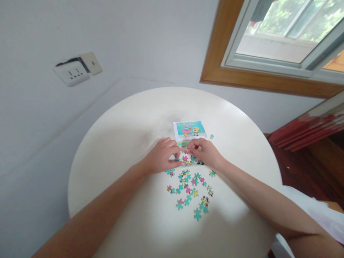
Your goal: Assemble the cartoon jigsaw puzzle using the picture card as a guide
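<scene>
A partly assembled jigsaw puzzle (pixel 185 158) in pink, yellow and teal lies on the table between my hands. My left hand (pixel 163 156) rests at its left side, thumb and curled fingers apart, with the thumb tip at the lower part of the puzzle. From the right, my right hand (pixel 206 152) reaches over the puzzle with thumb and forefinger pinched on a small pinkish puzzle piece (pixel 186 151), partly hidden by the fingers. Loose puzzle pieces (pixel 187 189) lie scattered nearer to me. Just beyond the puzzle is a picture card (pixel 190 130) with cartoon figures.
All of this is on a round white table (pixel 120 132). One teal piece (pixel 212 136) lies right of the card. A wall with a socket (pixel 72 73) stands behind the table, and a wood-framed window (pixel 268 77) is at upper right. Red fabric (pixel 309 130) hangs at right.
</scene>
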`<state>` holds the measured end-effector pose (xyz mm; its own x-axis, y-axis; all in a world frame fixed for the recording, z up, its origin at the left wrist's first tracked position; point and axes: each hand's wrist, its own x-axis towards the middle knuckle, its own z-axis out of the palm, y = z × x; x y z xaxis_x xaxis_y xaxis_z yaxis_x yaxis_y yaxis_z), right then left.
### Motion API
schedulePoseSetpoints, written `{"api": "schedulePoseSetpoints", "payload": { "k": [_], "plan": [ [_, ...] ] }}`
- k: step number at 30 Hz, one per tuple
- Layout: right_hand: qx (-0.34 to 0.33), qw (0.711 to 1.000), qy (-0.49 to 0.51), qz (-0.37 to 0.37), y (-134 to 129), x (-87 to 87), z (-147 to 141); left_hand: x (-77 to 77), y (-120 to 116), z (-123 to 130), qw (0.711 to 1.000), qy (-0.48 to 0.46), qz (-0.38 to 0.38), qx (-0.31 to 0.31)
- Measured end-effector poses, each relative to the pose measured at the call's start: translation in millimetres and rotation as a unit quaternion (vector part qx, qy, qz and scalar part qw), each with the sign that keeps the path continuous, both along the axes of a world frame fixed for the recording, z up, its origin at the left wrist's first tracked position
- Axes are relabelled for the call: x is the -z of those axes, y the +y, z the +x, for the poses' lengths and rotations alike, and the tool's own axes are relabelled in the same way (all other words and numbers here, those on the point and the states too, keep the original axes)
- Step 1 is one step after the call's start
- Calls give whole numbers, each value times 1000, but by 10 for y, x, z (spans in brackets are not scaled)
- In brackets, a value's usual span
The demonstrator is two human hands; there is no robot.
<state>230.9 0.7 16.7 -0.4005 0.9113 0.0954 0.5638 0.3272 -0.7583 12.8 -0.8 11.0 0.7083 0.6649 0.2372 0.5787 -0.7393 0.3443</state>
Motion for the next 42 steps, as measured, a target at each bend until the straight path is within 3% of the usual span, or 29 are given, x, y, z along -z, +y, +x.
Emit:
{"api": "schedulePoseSetpoints", "payload": {
  "k": [9,22,29,42],
  "plan": [
    [-1,999,-45,-13,89,48,-42,55,-13,11,1000,9,-10,-6],
    [-7,995,-84,55,47,73,-59,94,17,3,1000,-6,-14,8],
    [3,996,-76,44,57,37,46,78,11,2,1000,7,-16,5],
    [-1,988,-115,99,52,71,111,113,33,-2,1000,4,-15,13]
  ]
}}
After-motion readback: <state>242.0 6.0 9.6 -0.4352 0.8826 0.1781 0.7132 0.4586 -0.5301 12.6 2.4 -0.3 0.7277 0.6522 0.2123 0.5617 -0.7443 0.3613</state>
